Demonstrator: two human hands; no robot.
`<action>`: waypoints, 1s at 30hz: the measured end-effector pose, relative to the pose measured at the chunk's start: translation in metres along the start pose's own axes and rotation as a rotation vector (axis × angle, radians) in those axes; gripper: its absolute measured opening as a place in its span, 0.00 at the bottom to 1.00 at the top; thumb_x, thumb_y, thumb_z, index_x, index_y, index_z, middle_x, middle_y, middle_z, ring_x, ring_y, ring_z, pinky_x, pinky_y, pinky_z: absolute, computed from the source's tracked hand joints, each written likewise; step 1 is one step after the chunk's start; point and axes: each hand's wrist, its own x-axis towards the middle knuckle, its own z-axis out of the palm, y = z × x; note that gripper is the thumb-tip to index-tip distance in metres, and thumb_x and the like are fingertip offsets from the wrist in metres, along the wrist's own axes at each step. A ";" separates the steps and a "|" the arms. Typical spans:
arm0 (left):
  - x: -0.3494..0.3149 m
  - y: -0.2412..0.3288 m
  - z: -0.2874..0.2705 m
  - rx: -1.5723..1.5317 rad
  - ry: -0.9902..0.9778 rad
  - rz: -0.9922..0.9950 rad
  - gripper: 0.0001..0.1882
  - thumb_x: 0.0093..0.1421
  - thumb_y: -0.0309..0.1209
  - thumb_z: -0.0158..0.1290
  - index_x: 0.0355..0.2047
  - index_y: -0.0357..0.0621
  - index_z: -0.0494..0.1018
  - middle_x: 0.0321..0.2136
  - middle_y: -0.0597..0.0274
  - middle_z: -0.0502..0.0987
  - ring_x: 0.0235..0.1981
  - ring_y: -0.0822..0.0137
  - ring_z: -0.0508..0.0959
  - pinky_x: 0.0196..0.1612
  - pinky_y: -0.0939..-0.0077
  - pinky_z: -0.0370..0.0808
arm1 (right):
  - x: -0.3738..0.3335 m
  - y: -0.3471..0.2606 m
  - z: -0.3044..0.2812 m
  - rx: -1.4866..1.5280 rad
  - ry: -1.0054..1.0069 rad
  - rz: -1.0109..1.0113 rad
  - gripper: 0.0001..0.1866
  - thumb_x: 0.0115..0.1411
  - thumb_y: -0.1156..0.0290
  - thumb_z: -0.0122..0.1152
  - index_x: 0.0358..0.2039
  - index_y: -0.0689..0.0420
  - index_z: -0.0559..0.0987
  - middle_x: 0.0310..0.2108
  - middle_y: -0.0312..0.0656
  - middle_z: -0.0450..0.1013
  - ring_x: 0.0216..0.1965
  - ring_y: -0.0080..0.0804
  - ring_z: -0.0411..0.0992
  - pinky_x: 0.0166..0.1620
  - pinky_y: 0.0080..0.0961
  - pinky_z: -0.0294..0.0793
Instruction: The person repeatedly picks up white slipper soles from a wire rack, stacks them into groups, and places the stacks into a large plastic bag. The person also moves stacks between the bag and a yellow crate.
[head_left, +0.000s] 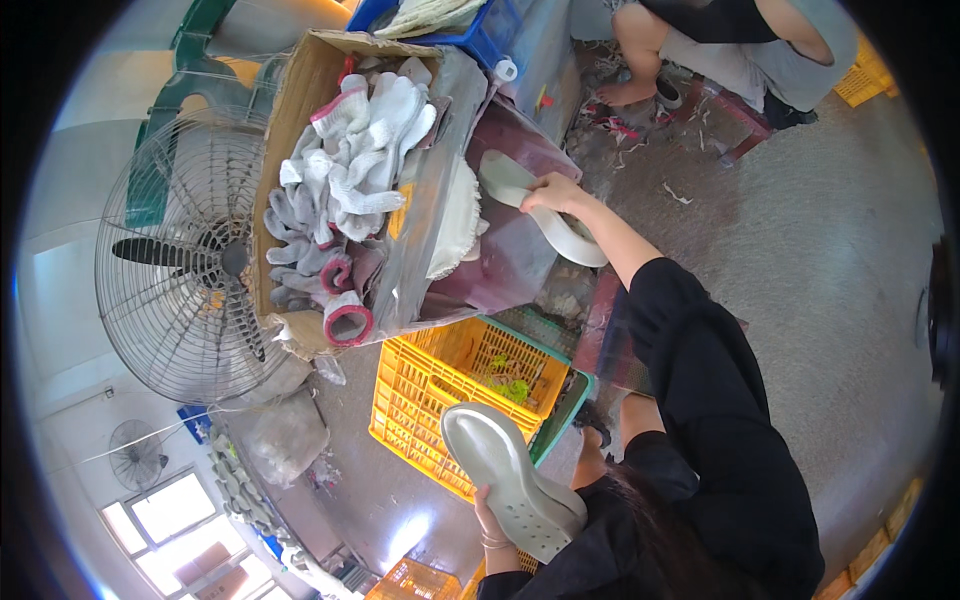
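A pale grey-green shoe sole (pixel 565 236) is held across its middle by my right hand (pixel 552 194), with the fingers wrapped round it. It hangs over a dark red sheet (pixel 515 240) on the work surface. Lower down, my left hand (pixel 490 515) is closed on the edge of a pair of pale shoe soles (pixel 490 450), which look stacked close to my body. The soles' broad faces are turned up, and small holes show near the lower end. Part of the left fingers is hidden beneath them.
A cardboard box (pixel 275 150) of white and grey gloves (pixel 365 140) stands at left, beside a large caged fan (pixel 190 260). An orange crate (pixel 420 410) sits below the work surface. A blue crate (pixel 510 30) is at the far side. Another person (pixel 640 40) sits at far right.
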 end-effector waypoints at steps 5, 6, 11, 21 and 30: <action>-0.001 -0.005 0.018 0.057 0.097 -0.004 0.30 0.57 0.47 0.47 0.52 0.34 0.66 0.41 0.49 0.75 0.41 0.54 0.77 0.47 0.63 0.74 | 0.000 -0.009 -0.014 0.035 -0.061 -0.029 0.21 0.39 0.59 0.68 0.35 0.54 0.85 0.32 0.41 0.79 0.35 0.30 0.75 0.42 0.24 0.71; -0.001 -0.006 0.022 0.063 0.106 -0.003 0.30 0.57 0.47 0.48 0.51 0.34 0.67 0.41 0.50 0.76 0.41 0.54 0.77 0.47 0.63 0.74 | -0.007 -0.007 -0.019 0.059 -0.059 -0.020 0.21 0.39 0.58 0.68 0.34 0.53 0.85 0.31 0.41 0.79 0.36 0.31 0.76 0.42 0.24 0.71; 0.003 -0.008 0.033 0.050 0.051 -0.059 0.31 0.57 0.48 0.48 0.51 0.35 0.67 0.42 0.50 0.76 0.41 0.54 0.77 0.47 0.63 0.74 | -0.046 0.013 -0.035 0.152 -0.096 -0.049 0.22 0.38 0.59 0.67 0.36 0.54 0.85 0.31 0.42 0.79 0.36 0.31 0.76 0.41 0.24 0.71; -0.001 -0.015 0.043 0.052 0.050 -0.025 0.30 0.57 0.46 0.50 0.52 0.35 0.67 0.43 0.51 0.76 0.42 0.55 0.77 0.47 0.63 0.75 | 0.030 -0.002 -0.013 0.017 -0.032 0.000 0.19 0.36 0.57 0.69 0.26 0.57 0.85 0.27 0.43 0.79 0.30 0.33 0.77 0.37 0.25 0.73; 0.026 0.004 0.100 0.232 -0.040 -0.091 0.32 0.54 0.41 0.50 0.56 0.34 0.64 0.48 0.50 0.74 0.45 0.54 0.76 0.50 0.63 0.74 | -0.119 0.028 -0.067 0.066 -0.163 -0.180 0.27 0.42 0.62 0.71 0.46 0.52 0.82 0.61 0.57 0.61 0.61 0.46 0.62 0.57 0.33 0.64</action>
